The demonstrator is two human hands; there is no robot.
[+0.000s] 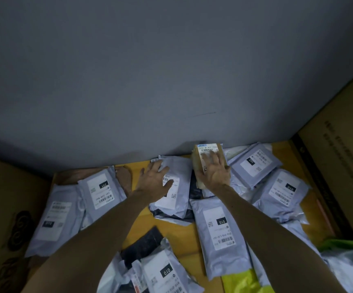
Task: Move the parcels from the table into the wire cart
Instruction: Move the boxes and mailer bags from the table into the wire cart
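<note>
Several grey plastic mailer parcels with white labels lie spread over the yellow table (184, 235). My left hand (154, 180) rests flat on a grey mailer (176, 197) near the wall, fingers spread. My right hand (215, 172) lies on top of a brown cardboard box parcel (199, 163) with a white label; its fingers reach over the box top and the thumb sits at the box's left side. No wire cart appears in the view.
A grey wall rises just behind the table. Large cardboard boxes stand at the left (4, 208) and at the right (340, 157). A black mailer (144, 242) and a yellow-green bag (243, 282) lie near the front edge.
</note>
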